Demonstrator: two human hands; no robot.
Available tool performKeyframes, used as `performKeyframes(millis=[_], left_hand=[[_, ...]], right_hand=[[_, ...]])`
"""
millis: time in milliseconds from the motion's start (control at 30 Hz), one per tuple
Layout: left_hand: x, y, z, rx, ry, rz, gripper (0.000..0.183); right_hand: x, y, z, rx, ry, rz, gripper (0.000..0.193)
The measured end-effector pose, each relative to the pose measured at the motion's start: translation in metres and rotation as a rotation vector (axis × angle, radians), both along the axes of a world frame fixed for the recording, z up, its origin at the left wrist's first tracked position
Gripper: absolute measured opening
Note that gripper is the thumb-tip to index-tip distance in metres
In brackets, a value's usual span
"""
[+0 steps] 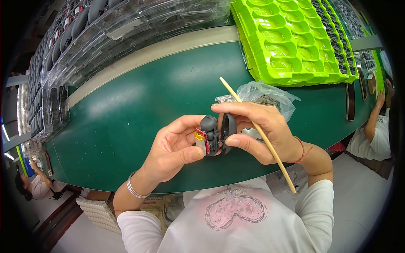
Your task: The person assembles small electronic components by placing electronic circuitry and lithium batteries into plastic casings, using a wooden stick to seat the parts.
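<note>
My left hand [175,147] grips a small black plastic inner case part [209,126] between thumb and fingers. On its near-left side show a red circuit board [205,142], a silvery block and some yellow tape. Facing it, close on the right, is a black oval shell [229,130], pinched in my right hand [261,130]. The two parts stand upright, almost together; whether they touch I cannot tell. A thin wooden stick [270,145] also lies across my right hand, held at a slant between the fingers.
Behind my right hand lies a clear plastic bag [270,90] of small metal pieces on the green table [168,88]. Stacked lime-green trays [274,50] stand at the far right, some pockets filled with black parts. Clear trays [122,38] stack at the far left. Other people sit at both sides.
</note>
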State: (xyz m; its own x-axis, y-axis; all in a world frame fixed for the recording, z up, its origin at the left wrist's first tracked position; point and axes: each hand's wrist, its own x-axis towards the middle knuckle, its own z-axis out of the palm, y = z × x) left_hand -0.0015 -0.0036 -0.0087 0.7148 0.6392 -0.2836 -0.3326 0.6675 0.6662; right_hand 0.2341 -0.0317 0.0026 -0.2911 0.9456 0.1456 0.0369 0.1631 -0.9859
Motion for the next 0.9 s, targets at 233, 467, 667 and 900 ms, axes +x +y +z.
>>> performKeyframes(millis=[233, 467, 667, 900], left_hand=[[-0.005, 0.001, -0.006, 0.051, -0.001, -0.034, 0.054], [-0.001, -0.001, -0.008, 0.052, -0.025, -0.041, 0.051], [-0.001, -0.001, -0.004, 0.066, 0.082, -0.061, 0.05], [0.005, -0.001, 0.006, -0.017, 0.119, -0.051, 0.048]], right_hand=[[-0.001, -0.001, 0.003, 0.019, -0.058, 0.024, 0.048], [0.002, -0.004, 0.002, 0.091, -0.098, -0.015, 0.05], [0.005, -0.004, 0.001, 0.148, -0.111, -0.004, 0.047], [0.009, -0.002, 0.007, 0.087, -0.122, 0.061, 0.045]])
